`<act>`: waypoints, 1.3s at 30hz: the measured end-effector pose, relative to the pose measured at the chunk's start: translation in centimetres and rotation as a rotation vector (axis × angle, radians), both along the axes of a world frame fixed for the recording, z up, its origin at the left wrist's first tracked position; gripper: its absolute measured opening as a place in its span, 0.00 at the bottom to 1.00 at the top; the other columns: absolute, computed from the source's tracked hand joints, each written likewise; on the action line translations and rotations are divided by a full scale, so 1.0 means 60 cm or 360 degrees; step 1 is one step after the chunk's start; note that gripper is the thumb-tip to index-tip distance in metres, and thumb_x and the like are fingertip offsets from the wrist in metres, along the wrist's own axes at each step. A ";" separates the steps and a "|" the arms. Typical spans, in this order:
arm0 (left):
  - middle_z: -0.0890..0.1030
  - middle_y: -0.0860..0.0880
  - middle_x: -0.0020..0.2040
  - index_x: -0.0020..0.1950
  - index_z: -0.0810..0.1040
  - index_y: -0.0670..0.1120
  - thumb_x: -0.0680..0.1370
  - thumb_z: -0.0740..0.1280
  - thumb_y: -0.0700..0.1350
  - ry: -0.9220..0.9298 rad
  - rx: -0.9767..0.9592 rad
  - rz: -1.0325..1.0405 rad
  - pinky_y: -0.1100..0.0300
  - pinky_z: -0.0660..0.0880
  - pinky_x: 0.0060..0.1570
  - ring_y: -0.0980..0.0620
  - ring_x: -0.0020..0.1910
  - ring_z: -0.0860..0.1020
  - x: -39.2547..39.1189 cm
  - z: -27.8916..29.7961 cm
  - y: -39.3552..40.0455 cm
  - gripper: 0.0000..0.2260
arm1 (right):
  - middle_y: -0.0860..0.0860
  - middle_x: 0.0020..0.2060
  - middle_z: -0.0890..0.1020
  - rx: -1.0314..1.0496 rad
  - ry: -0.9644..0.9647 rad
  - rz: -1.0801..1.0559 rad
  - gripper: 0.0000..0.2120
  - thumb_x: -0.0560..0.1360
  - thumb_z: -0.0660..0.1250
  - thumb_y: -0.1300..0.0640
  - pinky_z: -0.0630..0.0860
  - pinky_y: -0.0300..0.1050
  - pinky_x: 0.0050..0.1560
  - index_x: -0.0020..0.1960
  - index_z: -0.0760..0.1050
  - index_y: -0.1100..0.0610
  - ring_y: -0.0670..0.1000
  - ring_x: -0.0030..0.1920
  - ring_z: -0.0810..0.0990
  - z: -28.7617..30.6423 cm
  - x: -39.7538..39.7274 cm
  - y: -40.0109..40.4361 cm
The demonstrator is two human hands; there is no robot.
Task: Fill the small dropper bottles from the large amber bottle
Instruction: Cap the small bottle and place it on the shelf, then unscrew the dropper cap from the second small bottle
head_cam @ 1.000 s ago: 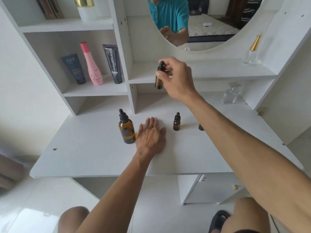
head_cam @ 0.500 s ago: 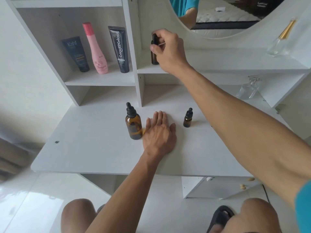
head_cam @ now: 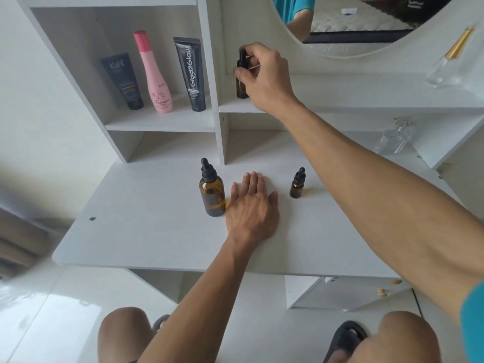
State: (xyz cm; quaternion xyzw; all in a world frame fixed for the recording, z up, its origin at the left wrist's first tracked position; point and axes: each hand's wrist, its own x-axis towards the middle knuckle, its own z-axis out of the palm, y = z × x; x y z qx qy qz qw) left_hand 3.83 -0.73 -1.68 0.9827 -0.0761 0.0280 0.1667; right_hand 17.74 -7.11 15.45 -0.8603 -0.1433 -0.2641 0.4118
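The large amber bottle (head_cam: 212, 195) with a black dropper cap stands on the white desk (head_cam: 146, 231), just left of my left hand (head_cam: 252, 208), which lies flat, fingers straight. One small amber dropper bottle (head_cam: 297, 184) stands to the right of that hand. A second small dropper bottle (head_cam: 241, 85) stands upright on the shelf (head_cam: 340, 100) under the mirror. My right hand (head_cam: 264, 77) reaches up to it and pinches it near its black cap; its base looks set on the shelf.
Three cosmetic containers stand in the left cubby: a dark tube (head_cam: 123, 82), a pink bottle (head_cam: 154, 74) and a black tube (head_cam: 191, 74). Clear glass perfume bottles sit on the right shelf (head_cam: 445, 66) and below it (head_cam: 392, 140). A round mirror (head_cam: 366, 27) hangs above.
My right hand has carried the small dropper bottle up from above the desk and set it down on the shelf under the mirror. My left hand stays flat on the desk.
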 end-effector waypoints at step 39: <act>0.57 0.46 0.80 0.79 0.56 0.42 0.84 0.49 0.53 -0.0039 -0.0042 0.0007 0.51 0.47 0.78 0.49 0.80 0.51 -0.016 0.003 0.003 0.26 | 0.54 0.51 0.84 -0.0107 0.0617 -0.0271 0.16 0.75 0.73 0.58 0.70 0.35 0.52 0.62 0.79 0.58 0.53 0.53 0.82 -0.188 -0.247 -0.149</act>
